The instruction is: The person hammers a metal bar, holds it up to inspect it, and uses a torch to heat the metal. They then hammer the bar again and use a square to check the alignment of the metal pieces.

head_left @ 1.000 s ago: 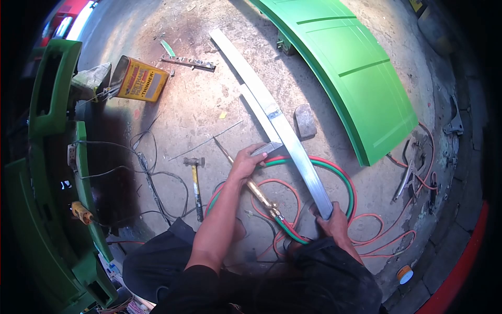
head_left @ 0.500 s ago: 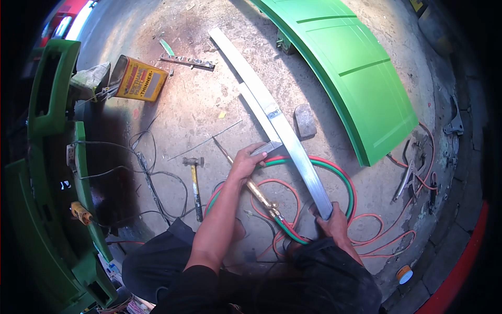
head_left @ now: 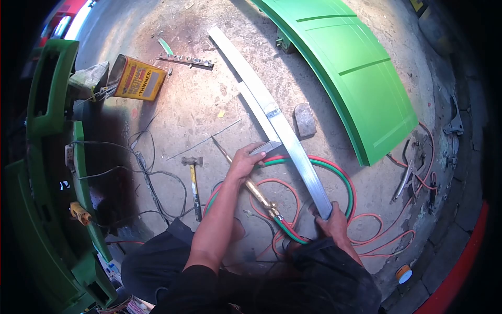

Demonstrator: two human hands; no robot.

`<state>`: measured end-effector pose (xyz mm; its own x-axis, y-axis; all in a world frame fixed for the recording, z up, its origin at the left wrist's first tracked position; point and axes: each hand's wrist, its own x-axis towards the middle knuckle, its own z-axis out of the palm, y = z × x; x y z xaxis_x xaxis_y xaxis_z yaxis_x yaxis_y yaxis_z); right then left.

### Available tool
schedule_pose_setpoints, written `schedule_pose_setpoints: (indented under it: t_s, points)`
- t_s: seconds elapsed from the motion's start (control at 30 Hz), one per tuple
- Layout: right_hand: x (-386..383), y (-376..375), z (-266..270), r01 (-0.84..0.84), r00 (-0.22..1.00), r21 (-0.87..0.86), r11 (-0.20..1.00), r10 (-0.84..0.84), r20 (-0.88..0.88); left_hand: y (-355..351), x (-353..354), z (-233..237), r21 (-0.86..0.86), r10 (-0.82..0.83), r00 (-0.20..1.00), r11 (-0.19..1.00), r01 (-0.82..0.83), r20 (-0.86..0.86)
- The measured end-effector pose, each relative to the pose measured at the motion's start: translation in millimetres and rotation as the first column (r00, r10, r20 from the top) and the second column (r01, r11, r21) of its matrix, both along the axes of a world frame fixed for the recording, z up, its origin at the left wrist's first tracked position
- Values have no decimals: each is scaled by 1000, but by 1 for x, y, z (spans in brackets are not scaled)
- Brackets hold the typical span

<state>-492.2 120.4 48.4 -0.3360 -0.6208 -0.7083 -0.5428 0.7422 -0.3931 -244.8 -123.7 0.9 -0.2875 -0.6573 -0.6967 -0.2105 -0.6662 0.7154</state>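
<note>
A long silvery metal bar (head_left: 300, 159) slants from upper left down toward my body. My right hand (head_left: 334, 224) is closed around its near end. Along the bar's left side lies a shorter L-shaped metal piece (head_left: 254, 111), its long leg against or very close to the bar. My left hand (head_left: 244, 161) grips the short leg, thumb on top. Beneath my left wrist, a brass gas torch (head_left: 257, 192) rests on the floor, joined to red and green hoses (head_left: 342, 180). To its left is a hammer (head_left: 194, 183) with a yellow and black handle.
A large green panel (head_left: 345, 68) stands at upper right, near a metal block (head_left: 304, 120). At left are a yellow thinner can (head_left: 140, 78), black cables (head_left: 151, 178) and green body parts (head_left: 52, 104). A clamp (head_left: 405, 180) lies at right; an orange-rimmed cap (head_left: 403, 273) sits lower right.
The view has shifted very slightly. Both hands keep the same grip, and the bar and L-shaped piece stay in the same position against each other.
</note>
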Motion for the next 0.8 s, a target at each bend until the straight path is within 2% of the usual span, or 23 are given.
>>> schedule_pose_setpoints:
  t_s: [0.1, 0.2, 0.43, 0.63, 0.73, 0.8]
  points:
    - [-2, -1, -1, 10, 999, 71, 997, -13, 38, 0, 1, 0, 9, -8, 1000, 1000, 8, 5]
    - [0, -1, 0, 2, 1000, 9, 1000, -2, -3, 0, 1, -3, 9, 2, 1000, 1000, -2, 7]
    - [1, -3, 4, 11, 1000, -1, 1000, -11, -4, 2, 0, -5, -3, 28, 1000, 1000, -28, 1]
    - [0, -4, 3, 9, 1000, 21, 1000, -9, -5, 1, 2, -7, -4, 12, 1000, 1000, -12, -1]
    - [-1, -2, 0, 7, 999, 86, 996, -9, 34, 3, 1, -10, 4, 29, 1000, 1000, -29, -5]
    - [1, -1, 2, -6, 1000, 0, 1000, 6, -7, 3, 1, -10, 1, 32, 999, 999, -32, -5]
